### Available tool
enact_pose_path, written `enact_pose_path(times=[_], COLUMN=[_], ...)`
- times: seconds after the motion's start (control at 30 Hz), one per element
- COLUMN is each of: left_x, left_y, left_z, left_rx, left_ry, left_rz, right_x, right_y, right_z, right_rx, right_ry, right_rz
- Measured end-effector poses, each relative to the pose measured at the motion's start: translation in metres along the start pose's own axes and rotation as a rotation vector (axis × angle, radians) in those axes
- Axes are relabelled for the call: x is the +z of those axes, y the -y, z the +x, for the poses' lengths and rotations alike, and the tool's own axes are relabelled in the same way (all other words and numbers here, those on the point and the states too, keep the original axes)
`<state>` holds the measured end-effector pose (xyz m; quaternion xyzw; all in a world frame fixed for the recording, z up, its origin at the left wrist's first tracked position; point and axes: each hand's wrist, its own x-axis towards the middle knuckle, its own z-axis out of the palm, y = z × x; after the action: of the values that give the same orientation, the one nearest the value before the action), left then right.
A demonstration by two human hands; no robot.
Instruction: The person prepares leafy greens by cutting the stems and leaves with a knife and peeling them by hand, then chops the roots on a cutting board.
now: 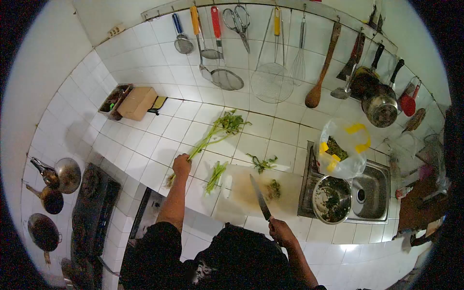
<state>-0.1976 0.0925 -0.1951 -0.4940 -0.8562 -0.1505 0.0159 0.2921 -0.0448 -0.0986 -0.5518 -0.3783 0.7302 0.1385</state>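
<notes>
My left hand (182,165) is closed around the lower stems of a bunch of leafy green stalks (212,135), whose leaves point toward the back wall. Pale root ends show below the fist. My right hand (282,231) grips a knife (260,197) by its handle, with the blade angled over the white cutting board (239,186). A small heap of chopped greens (274,189) lies on the board, right of the blade. Cut green stems (215,176) rest on the tiles left of the board. Loose leaves (262,163) sit by its back edge.
Right of the board, a metal bowl (333,199) with dark chopped greens stands beside the sink (372,193). A plastic bag (345,142) with greens is behind it. Utensils, including a wooden spoon (323,67), hang above. A black stove (92,212) is at left.
</notes>
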Motion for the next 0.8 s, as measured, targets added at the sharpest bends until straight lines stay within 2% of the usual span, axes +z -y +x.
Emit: enact_pose_path(times=[0.03, 0.1, 0.17, 0.3, 0.33, 0.4, 0.47, 0.5, 0.57, 0.63, 0.67, 0.7, 0.77, 0.8], left_x=[-0.001, -0.003, -0.008, -0.028, -0.031, -0.034, -0.028, -0.026, -0.034, -0.035, -0.035, -0.033, -0.028, -0.023], left_y=[0.005, 0.01, 0.013, 0.011, 0.009, 0.009, 0.014, 0.017, 0.015, 0.013, 0.013, 0.014, 0.016, 0.022], left_z=[0.001, 0.001, 0.0, 0.0, 0.001, 0.006, 0.011, 0.011, 0.004, 0.004, 0.002, 0.003, 0.004, 0.005], left_rx=[0.062, 0.025, 0.119, 0.197, 0.195, 0.16, 0.163, 0.17, 0.168, 0.248, 0.305, 0.302, 0.107, 0.106], left_ry=[-0.018, -0.027, -0.139, -0.214, -0.199, -0.158, -0.132, -0.101, -0.036, 0.203, 0.072, 0.073, -0.073, -0.069], left_rz=[-0.023, -0.015, -0.176, -0.397, -0.413, -0.442, -0.523, -0.607, -0.573, -0.387, -0.228, -0.232, -0.094, -0.097], right_x=[0.002, 0.004, 0.006, 0.012, 0.01, 0.012, 0.027, 0.034, 0.045, 0.052, 0.054, 0.06, 0.07, 0.076], right_y=[-0.006, -0.012, -0.016, -0.016, -0.019, -0.018, 0.016, 0.028, 0.046, 0.055, 0.051, 0.055, 0.065, 0.07], right_z=[0.005, 0.011, 0.014, 0.022, 0.028, 0.037, 0.026, 0.026, 0.022, 0.027, 0.038, 0.04, 0.042, 0.041], right_rx=[-0.004, -0.014, -0.03, -0.034, -0.166, -0.298, 0.031, 0.039, 0.027, 0.068, 0.061, 0.056, 0.038, 0.018], right_ry=[0.006, -0.021, -0.008, 0.099, 0.093, 0.094, 0.078, 0.086, 0.065, 0.074, 0.096, 0.121, 0.108, 0.094], right_rz=[-0.003, -0.12, -0.099, 0.026, -0.17, -0.367, -0.167, -0.169, -0.166, -0.125, -0.109, -0.091, -0.113, -0.129])
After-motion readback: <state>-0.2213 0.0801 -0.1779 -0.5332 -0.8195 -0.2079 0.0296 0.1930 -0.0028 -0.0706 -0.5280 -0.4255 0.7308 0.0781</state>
